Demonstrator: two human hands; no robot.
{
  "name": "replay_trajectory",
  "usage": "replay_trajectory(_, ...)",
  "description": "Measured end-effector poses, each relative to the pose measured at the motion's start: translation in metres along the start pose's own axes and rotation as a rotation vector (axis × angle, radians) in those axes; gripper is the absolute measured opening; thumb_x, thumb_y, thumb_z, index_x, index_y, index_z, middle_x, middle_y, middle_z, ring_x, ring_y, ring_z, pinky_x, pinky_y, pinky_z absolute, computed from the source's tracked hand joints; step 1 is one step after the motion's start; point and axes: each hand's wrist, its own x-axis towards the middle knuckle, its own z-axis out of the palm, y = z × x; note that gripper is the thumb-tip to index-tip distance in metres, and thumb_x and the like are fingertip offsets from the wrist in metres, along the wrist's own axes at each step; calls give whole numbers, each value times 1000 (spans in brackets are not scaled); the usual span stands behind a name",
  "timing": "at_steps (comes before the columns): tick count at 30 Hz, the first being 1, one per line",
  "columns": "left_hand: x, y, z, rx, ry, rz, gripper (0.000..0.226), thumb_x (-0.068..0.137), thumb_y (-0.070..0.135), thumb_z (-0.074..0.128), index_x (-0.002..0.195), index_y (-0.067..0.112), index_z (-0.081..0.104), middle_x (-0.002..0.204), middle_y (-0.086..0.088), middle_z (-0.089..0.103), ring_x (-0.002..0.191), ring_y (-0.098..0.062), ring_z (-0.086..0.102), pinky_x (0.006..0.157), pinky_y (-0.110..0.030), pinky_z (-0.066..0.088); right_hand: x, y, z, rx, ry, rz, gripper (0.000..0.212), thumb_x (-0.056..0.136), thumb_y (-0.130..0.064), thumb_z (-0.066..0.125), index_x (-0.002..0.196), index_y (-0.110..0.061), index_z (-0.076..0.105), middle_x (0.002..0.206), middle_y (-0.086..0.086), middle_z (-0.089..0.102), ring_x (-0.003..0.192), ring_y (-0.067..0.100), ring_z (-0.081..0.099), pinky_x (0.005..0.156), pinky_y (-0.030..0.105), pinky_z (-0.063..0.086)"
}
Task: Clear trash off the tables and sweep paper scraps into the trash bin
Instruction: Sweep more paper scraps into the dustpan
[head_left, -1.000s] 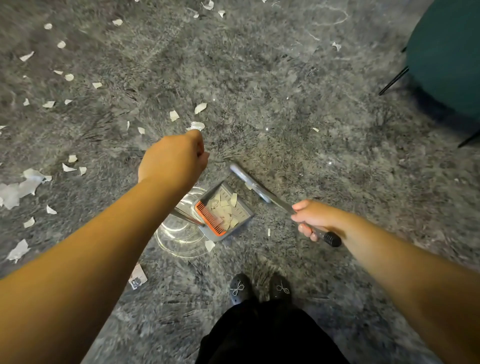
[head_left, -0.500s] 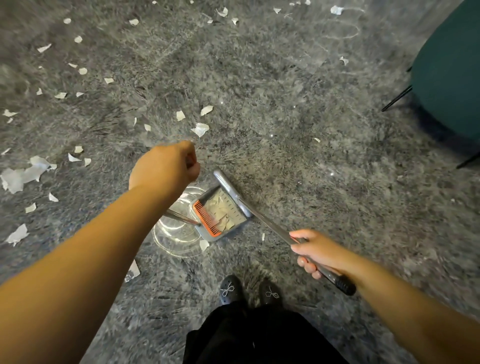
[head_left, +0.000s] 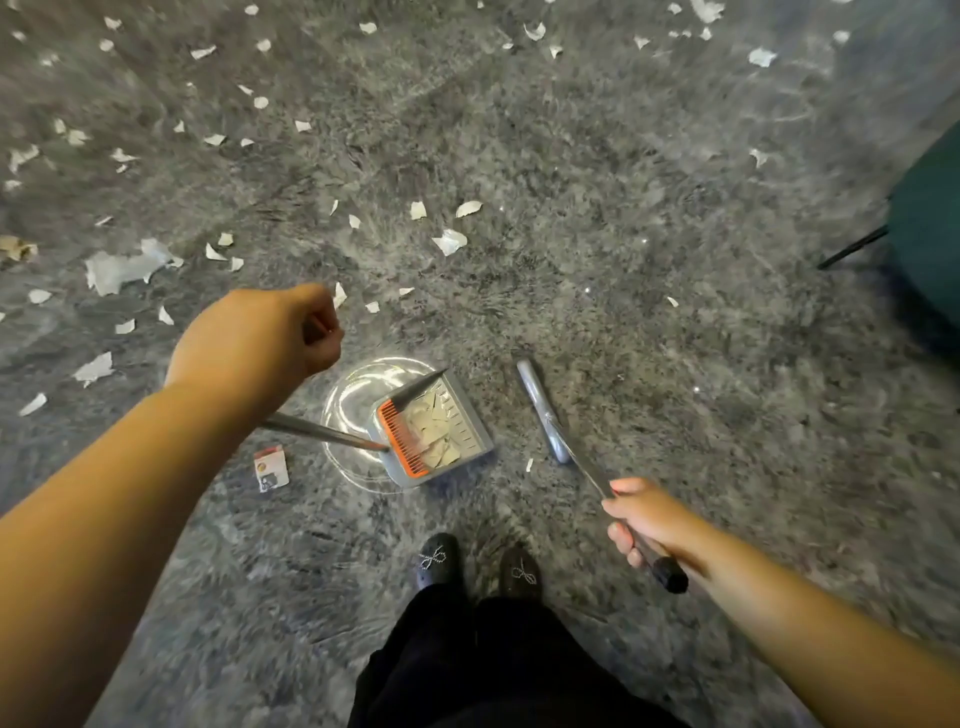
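A grey dustpan (head_left: 467, 421) with an orange comb edge holds several paper scraps and sits low over the grey carpet. My left hand (head_left: 260, 338) grips the top of its long metal handle (head_left: 317, 431), fingers curled. My right hand (head_left: 644, 525) grips the thin black-tipped broom handle, and the grey broom head (head_left: 543, 410) lies just right of the dustpan, apart from it. White paper scraps (head_left: 449, 241) are strewn over the carpet ahead and to the left.
A clear round plastic lid or plate (head_left: 353, 400) lies under the dustpan. A small printed card (head_left: 271, 466) lies to its left. A dark green chair (head_left: 930, 234) with black legs stands at the right edge. My shoes (head_left: 478, 566) are below the dustpan.
The broom head has pulled away from the dustpan toward the right and my right hand has drawn back toward me. The view has shifted, so more scattered scraps show ahead.
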Motion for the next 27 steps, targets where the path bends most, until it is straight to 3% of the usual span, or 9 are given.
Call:
replay_trajectory(5,-37,-31,-10,34,5,-38,10,85,32,70,84,25,63,62,7,54,63,-27,55,57,-33,48,-9,15,38,-67,-41,-3,43,100,-8,41,141,-13,30,47,10,44,30,12,39,34,17,32)
replay_trajectory(11,-74,-87,-19,44,-2,-75,12,84,36,70,80,31,59,71,4,67,67,-29,62,58,-37,53,-10,8,101,-1,-84,-6,26,99,-3,40,120,-17,37,67,8,40,30,7,39,32,15,32)
replay_trajectory(19,-112,-165,-7,19,-31,-105,11,87,32,68,82,26,60,66,9,59,63,-23,53,55,-29,42,-6,4,196,-136,-185,-6,38,98,-9,43,134,-19,35,46,5,46,35,11,41,36,18,32)
replay_trajectory(23,-119,-187,5,5,-60,-122,11,89,33,66,85,25,60,64,10,53,64,-22,49,56,-28,38,-11,3,237,-230,-258,17,42,98,-10,43,138,-21,32,52,6,45,35,11,39,38,17,32)
replay_trajectory(27,-125,-200,13,30,-81,-138,11,91,37,62,89,27,59,75,3,64,67,-27,55,54,-29,39,-26,4,265,-268,-352,36,48,100,-10,42,144,-20,26,60,6,41,37,8,36,38,16,31)
